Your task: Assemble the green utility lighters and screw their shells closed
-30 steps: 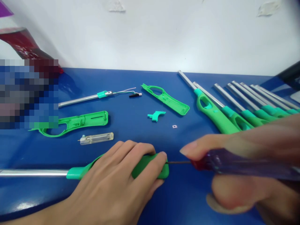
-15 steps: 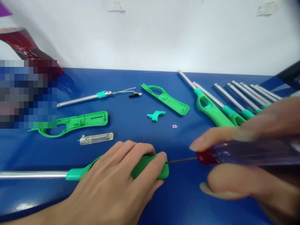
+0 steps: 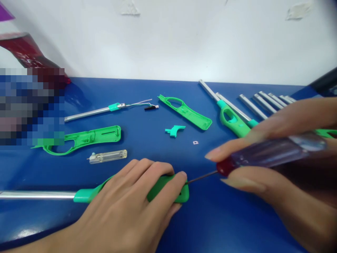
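Observation:
A green lighter [image 3: 164,188] with a long metal tube lies flat at the front, tube toward the left. My left hand [image 3: 137,203] is wrapped over its handle and presses it to the blue table. In my right hand [image 3: 265,154] is a screwdriver [image 3: 268,154] with a clear purplish handle and a red collar, pinched between thumb and fingers. Its thin shaft slants down to the left, and the tip meets the edge of the lighter's handle end beside my left fingertip. The exact contact of the tip is hidden.
Behind my hands lie two green half shells [image 3: 105,135] [image 3: 189,114], a clear fuel tank [image 3: 107,156], a teal trigger [image 3: 175,130], a small pale piece [image 3: 195,142] and a metal tube with wires [image 3: 92,114]. Several lighters [image 3: 234,123] lie at right. A red bottle [image 3: 28,49] stands back left.
My right hand has moved slightly left and tilted the screwdriver, its handle now higher at the right. The shaft slopes more steeply. My left hand and the lighter stay almost still.

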Available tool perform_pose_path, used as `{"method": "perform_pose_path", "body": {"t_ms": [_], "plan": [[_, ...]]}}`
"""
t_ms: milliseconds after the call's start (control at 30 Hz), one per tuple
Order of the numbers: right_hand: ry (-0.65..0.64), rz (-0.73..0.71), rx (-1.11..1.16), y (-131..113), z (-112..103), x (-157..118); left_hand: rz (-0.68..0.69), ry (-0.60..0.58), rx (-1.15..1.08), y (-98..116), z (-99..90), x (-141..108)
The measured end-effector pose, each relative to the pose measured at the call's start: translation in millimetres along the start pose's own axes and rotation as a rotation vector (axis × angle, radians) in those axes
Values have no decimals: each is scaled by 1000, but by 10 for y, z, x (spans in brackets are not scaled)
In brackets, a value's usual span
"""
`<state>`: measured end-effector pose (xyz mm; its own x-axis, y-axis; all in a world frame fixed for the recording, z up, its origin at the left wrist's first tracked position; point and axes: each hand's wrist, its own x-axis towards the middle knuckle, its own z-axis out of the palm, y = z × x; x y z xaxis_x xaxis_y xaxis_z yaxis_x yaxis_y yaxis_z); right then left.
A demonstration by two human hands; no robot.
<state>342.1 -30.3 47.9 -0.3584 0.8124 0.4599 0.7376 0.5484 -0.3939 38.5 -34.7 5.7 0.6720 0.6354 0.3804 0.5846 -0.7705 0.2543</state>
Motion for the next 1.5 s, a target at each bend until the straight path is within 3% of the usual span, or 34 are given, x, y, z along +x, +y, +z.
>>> {"method": "perform_pose_path", "body": {"t_ms": [133, 267, 433, 633, 733, 933, 1067, 1267, 1333, 1500], "plan": [[-52, 17, -89, -170, 78, 46, -20, 0, -27, -8, 6, -50], [73, 262, 26, -351, 228, 56, -15, -36, -52, -21, -12, -56], [102, 257, 90, -454, 310, 80, 13, -17, -11, -25, -29, -35], [233, 322, 286, -718, 311, 216, 25, -34, 12, -38, -4, -50], [207, 279, 310, -680, 296, 236, 23, -34, -4, -39, -7, -50], [77, 212, 253, -357, 336, 252, 38, -14, -1, -31, -30, -13], [153, 186, 241, -354, 367, 270, 27, -12, 7, -31, -46, 2], [209, 299, 55, -406, 329, 251, 20, -3, 1, -27, -39, -13], [147, 200, 66, -357, 354, 261, 17, 6, 3, -22, -26, -21], [-163, -14, -19, -182, 541, 266, 28, -5, 20, -17, -37, -17]]}}
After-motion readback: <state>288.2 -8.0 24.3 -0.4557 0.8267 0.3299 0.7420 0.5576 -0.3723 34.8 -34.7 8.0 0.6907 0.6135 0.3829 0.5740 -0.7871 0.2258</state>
